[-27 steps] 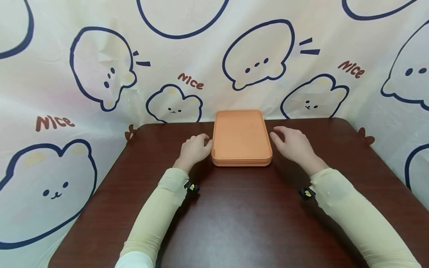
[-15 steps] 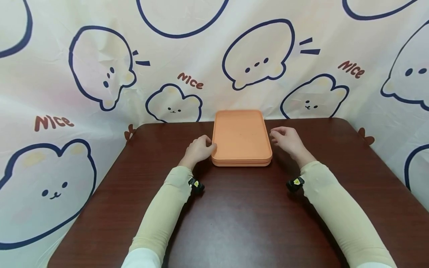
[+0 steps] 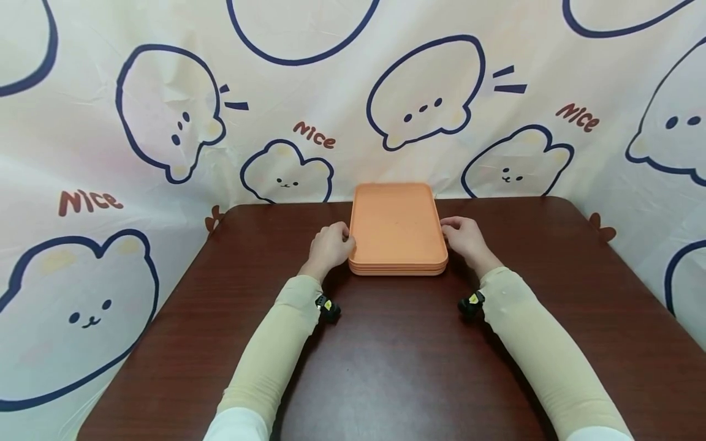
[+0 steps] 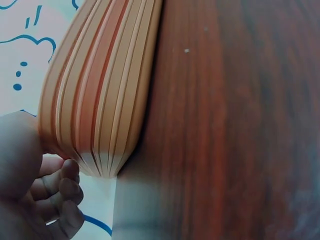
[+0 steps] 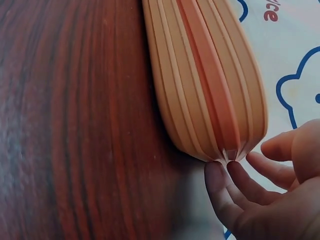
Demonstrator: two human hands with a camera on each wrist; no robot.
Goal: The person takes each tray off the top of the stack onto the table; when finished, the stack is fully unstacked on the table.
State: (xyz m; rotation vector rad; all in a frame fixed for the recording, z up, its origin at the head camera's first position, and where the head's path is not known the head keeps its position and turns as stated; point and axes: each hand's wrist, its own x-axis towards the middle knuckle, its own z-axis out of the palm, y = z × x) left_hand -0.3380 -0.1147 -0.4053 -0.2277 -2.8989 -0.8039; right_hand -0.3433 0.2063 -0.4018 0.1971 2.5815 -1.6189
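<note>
A stack of several shallow rectangular orange trays (image 3: 397,226) lies at the far middle of the table. In the left wrist view its side (image 4: 125,85) shows layered rims, one darker and redder than the rest. At the stack's left edge, my left hand (image 3: 330,249) pinches the top tray, its thumb at the rim and the other fingers curled beside the stack. My right hand (image 3: 467,240) is at the right edge. In the right wrist view its bent fingertips (image 5: 216,175) touch the trays' sides, while the thumb stands slightly apart from the top rim.
The dark brown wooden table (image 3: 380,361) extends in front of the stack and to both sides. Behind it hangs a pale cloth (image 3: 353,92) printed with blue-outlined bears; its side parts border the table left and right. The stack stands near the back edge.
My right hand has moved left, up to the stack's right edge, and its thumb and fingers have drawn closer together. The left hand has shifted slightly right onto the rim. The trays have not moved.
</note>
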